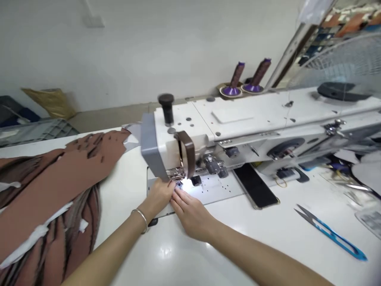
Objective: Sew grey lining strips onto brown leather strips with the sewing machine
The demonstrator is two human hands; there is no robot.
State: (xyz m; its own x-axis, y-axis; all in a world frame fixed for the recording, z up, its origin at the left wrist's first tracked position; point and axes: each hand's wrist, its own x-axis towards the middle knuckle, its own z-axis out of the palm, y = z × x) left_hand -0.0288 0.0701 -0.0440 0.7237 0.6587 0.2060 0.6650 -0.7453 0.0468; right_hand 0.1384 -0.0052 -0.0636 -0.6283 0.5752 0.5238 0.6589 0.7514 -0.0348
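Observation:
Both my hands meet at the needle area of a white sewing machine [184,119], right by its lit presser foot [179,184]. My left hand [159,194], with a bangle [142,219] on the wrist, is closed just left of the foot. My right hand [190,212] reaches in from the right, its fingers pressed together and bent at the tips, touching the left fingers. Whatever lies between the fingertips is hidden and too small to name. Under the light, the metal needle plate [216,190] shows to the right of my hands.
Brown cut pieces [68,171] are heaped on the left of the table. A phone [255,186] lies by the machine bed, and blue thread snips [331,233] lie at the right. Two thread cones [237,77] stand behind the machine. A grey crate [38,133] is at the far left.

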